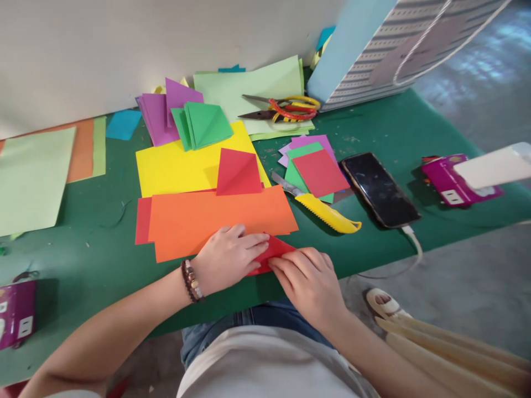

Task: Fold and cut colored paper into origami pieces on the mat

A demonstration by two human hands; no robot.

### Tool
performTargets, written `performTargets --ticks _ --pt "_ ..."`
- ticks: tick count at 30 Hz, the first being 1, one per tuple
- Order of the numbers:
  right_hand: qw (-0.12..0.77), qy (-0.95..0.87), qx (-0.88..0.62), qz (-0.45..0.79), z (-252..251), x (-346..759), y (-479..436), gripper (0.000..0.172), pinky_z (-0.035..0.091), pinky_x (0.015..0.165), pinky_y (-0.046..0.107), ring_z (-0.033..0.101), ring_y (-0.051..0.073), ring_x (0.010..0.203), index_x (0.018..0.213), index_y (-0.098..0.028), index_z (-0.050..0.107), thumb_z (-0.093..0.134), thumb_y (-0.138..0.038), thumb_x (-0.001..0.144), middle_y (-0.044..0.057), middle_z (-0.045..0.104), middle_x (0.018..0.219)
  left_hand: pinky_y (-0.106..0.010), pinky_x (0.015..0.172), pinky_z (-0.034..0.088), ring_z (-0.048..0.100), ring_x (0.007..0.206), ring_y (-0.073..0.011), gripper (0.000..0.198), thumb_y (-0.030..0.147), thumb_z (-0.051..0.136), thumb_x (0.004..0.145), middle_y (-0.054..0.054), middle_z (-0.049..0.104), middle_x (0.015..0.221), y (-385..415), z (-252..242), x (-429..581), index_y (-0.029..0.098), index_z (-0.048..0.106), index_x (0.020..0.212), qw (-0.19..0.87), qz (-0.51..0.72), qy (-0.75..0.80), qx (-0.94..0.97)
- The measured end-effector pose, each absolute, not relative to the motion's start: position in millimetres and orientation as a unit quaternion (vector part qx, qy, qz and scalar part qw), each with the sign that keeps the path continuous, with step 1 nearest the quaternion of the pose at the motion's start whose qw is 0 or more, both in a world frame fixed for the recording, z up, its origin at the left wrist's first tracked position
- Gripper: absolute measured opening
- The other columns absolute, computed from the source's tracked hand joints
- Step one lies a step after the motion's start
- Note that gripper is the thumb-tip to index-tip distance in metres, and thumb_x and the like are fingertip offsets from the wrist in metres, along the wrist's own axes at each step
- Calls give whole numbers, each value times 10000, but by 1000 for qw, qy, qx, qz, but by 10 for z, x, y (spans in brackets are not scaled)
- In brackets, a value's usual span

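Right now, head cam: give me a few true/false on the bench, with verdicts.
1. The left hand wears a beaded bracelet. True.
2. The right hand and the left hand both touch a folded red paper. True.
3. The scissors lie on the orange sheet. False: they lie on a pale green sheet.
4. The yellow utility knife lies on the phone. False: it lies beside it, apart.
5. A white cable runs from the phone. True.

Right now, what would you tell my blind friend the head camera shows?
The left hand and right hand press a small red paper at the edge of a green tabletop. Orange paper and yellow paper lie ahead, near scissors, a yellow knife and a phone.
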State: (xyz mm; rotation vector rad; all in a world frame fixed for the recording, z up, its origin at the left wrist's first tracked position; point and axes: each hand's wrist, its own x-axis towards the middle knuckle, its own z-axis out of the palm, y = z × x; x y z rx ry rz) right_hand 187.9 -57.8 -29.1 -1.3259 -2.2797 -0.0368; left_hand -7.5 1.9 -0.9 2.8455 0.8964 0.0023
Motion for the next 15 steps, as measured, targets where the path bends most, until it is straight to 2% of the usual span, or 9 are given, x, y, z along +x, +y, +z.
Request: performTargets --ticks 6,15 --pt "233 -845 -481 -13 -249 1819 -603 104 321 652 324 503 173 749 853 -191 663 576 -152 895 18 656 742 -335 720 415 510 937 -198 365 184 430 961 11 513 1401 46 -26 -103 216 532 1310 69 -12 279 958" --pt "236 -854 -461 40 -261 1616 -586 132 343 691 334 506 192 797 808 -187 668 570 -166 894 36 642 751 -337 737 402 495 976 -210 365 193 383 984 18 505 1408 63 -28 -114 203 516 1324 91 -24 274 957"
